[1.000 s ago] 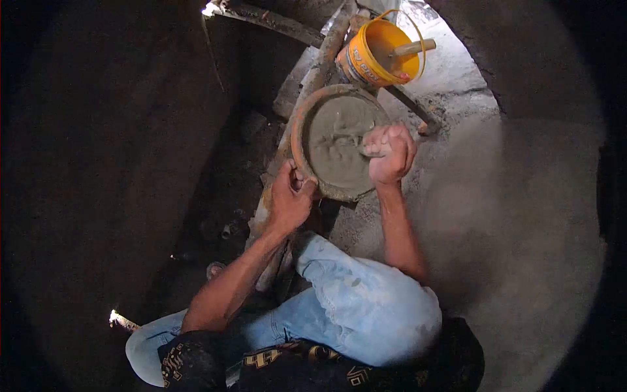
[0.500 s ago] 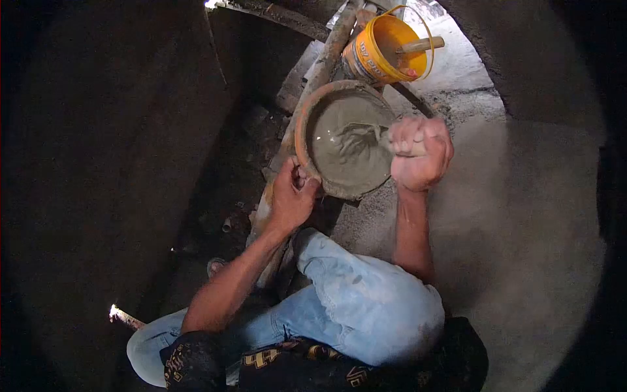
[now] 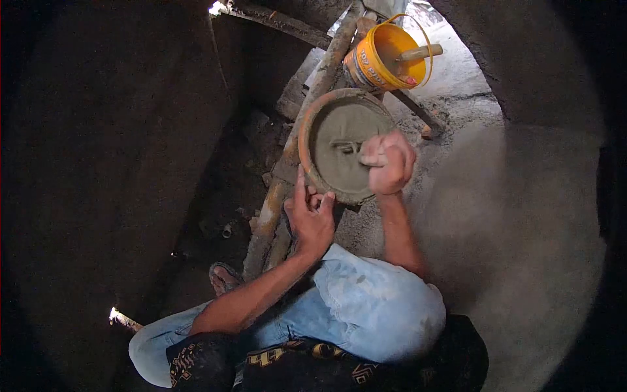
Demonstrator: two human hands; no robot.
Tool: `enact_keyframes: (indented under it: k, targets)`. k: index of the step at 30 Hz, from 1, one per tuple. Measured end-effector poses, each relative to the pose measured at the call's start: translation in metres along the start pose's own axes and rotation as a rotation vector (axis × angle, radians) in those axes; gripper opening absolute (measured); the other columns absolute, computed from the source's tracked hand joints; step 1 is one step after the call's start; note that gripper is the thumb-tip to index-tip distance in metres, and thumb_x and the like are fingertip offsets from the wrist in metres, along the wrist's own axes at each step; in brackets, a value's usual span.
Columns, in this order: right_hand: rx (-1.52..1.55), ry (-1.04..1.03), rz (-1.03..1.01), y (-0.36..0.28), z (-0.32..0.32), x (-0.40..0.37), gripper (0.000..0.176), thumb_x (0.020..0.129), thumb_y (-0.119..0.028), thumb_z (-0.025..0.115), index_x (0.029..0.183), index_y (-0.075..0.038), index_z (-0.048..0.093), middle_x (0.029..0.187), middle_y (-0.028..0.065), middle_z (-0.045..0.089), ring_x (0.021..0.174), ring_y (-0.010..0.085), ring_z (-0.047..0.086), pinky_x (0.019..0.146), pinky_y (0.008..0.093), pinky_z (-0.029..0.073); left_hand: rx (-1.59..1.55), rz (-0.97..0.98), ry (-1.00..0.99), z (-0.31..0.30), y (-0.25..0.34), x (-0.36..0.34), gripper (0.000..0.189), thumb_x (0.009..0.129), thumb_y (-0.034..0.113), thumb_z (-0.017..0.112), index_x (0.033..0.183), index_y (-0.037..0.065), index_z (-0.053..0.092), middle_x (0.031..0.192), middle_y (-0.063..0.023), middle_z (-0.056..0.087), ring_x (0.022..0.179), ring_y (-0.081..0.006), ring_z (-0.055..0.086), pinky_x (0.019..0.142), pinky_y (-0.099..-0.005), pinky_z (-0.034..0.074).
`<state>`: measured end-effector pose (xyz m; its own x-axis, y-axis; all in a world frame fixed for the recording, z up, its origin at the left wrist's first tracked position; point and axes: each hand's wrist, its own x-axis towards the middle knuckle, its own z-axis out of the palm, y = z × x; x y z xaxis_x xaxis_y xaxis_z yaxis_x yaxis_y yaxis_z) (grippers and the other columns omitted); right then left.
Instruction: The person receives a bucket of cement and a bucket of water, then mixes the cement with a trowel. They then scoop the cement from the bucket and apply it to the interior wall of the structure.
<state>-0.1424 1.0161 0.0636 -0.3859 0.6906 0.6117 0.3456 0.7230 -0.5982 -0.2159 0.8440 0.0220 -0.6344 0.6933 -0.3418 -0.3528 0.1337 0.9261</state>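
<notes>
A round clay-coloured bowl (image 3: 305, 147) holds smooth wet grey mortar (image 3: 343, 127). My left hand (image 3: 312, 219) rests at the bowl's lower left rim, with thumb and index finger spread along the edge and the other fingers curled. Over the right part of the bowl, my right hand (image 3: 390, 162) is closed round the handle of a trowel (image 3: 348, 147). The trowel's metal end lies in the mortar, and its blade is mostly hidden there. Motion slightly blurs my right hand.
A yellow bucket (image 3: 368, 65) with a wooden-handled tool (image 3: 420, 52) in it stands beyond the bowl. Wooden poles (image 3: 269, 219) run along the bowl's left side. A dark wall rises at the left, and a curved grey surface (image 3: 522, 215) lies at the right.
My right hand has moved left and down over the bowl with the trowel. My left hand has shifted right and down along the rim, its index finger now extended. The stirred ripples look smoother.
</notes>
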Motion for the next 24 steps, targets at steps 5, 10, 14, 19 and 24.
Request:
enact_keyframes:
  k: [5,10,14,19,24]
  targets:
    - [0.706,-0.086,0.262,-0.053,-0.033,0.039,0.013,0.089,-0.014,0.056,0.086,-0.002,0.051,0.06,0.0054,0.047,0.057,0.0183,0.052,0.052,0.0352,0.045,0.052,-0.064,-0.097,-0.007,0.016,0.007,0.074,0.094,-0.003,0.059,0.158,-0.002,0.021,0.114,-0.008,0.061,0.091,-0.01,0.055,0.082,-0.0246,0.048]
    - [0.72,-0.185,0.372,-0.013,-0.004,-0.004,0.02,0.09,-0.016,0.052,0.075,-0.005,0.046,0.06,0.006,0.046,0.055,0.0159,0.044,0.054,0.0354,0.039,-0.041,0.07,-0.091,-0.015,0.022,0.037,0.075,0.088,-0.004,0.06,0.156,0.0,0.03,0.135,-0.0198,0.06,0.115,-0.0207,0.06,0.097,-0.0304,0.047]
    - [0.97,-0.249,0.428,-0.041,-0.046,0.025,0.023,0.092,-0.023,0.052,0.078,-0.006,0.044,0.064,0.005,0.047,0.058,0.0171,0.041,0.063,0.0363,0.04,0.114,0.102,-0.225,-0.034,0.051,0.076,0.072,0.084,-0.007,0.057,0.153,-0.004,0.034,0.137,-0.0194,0.06,0.123,-0.0216,0.058,0.106,-0.0321,0.043]
    - [0.831,-0.26,0.363,-0.036,-0.036,0.008,0.023,0.092,-0.021,0.052,0.078,-0.004,0.045,0.063,0.0064,0.045,0.059,0.018,0.041,0.059,0.0366,0.037,0.259,0.105,-0.574,-0.043,0.069,0.139,0.076,0.082,-0.007,0.06,0.154,0.001,0.037,0.141,-0.0137,0.059,0.123,-0.0194,0.058,0.105,-0.0357,0.045]
    - [0.971,-0.298,0.433,-0.027,-0.039,0.017,0.015,0.088,-0.016,0.053,0.082,-0.003,0.052,0.063,0.0071,0.049,0.056,0.0159,0.043,0.056,0.0357,0.039,0.348,-0.001,-0.586,-0.043,0.069,0.149,0.071,0.084,-0.002,0.06,0.152,0.0,0.04,0.132,-0.0119,0.064,0.112,-0.0153,0.06,0.097,-0.0341,0.049]
